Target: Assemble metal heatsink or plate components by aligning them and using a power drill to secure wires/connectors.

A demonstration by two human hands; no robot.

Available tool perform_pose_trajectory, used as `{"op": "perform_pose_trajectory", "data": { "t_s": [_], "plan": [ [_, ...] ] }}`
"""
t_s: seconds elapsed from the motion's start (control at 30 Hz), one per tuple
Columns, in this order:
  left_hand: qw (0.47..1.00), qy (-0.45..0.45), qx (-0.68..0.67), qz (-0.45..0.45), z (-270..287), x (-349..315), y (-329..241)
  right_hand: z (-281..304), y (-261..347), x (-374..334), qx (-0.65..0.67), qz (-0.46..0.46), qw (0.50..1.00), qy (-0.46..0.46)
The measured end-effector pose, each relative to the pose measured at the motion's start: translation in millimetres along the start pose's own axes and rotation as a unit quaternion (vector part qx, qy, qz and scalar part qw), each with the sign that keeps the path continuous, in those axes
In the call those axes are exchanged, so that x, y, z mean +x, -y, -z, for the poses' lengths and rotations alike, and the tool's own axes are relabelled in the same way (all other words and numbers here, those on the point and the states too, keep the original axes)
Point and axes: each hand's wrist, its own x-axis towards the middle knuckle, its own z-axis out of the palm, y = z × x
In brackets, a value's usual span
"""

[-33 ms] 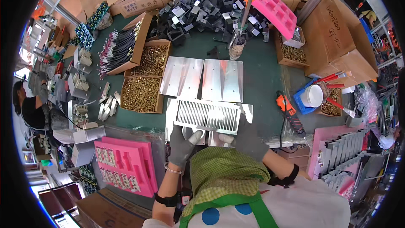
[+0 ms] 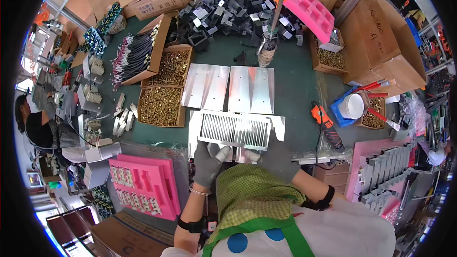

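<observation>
Both gloved hands grip a silver finned metal heat sink (image 2: 234,131) at the near side of the bench. My left hand (image 2: 208,162) is closed on its near left corner, thumb against the near edge. On the near right corner, my right hand (image 2: 277,159) is closed too, its thumb also along that edge. The heat sink lies tilted over flat silver metal plates (image 2: 194,126), which it partly covers. Beyond it, two more metal plates, a left plate (image 2: 205,87) and a right plate (image 2: 252,90), lie side by side with small holes in them.
An upright driver tool (image 2: 267,50) hangs beyond the plates. Boxes of brass screws (image 2: 162,104) stand left. An orange-and-black power tool (image 2: 327,126) and a white cup (image 2: 352,107) are right. Black brackets (image 2: 228,14) pile at the back. Another person (image 2: 35,123) works far left.
</observation>
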Motion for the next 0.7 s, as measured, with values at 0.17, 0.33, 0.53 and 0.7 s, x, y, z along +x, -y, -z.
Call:
{"op": "perform_pose_trajectory", "data": {
  "t_s": [0.17,0.33,0.53,0.7],
  "plan": [
    [0.994,-0.028,0.099,0.037,-7,-5,-9,-17,6,-11,0.086,-0.048,0.993,-0.061],
    [0.998,-0.017,0.064,-0.018,-9,-21,-2,-7,3,-17,0.083,-0.029,0.993,-0.079],
    [0.968,0.026,0.246,0.041,3,-27,-10,9,-1,-11,0.016,-0.018,0.999,-0.040],
    [0.977,0.076,0.167,0.112,11,-3,-15,24,1,14,0.045,-0.058,0.997,-0.008]
  ]
}}
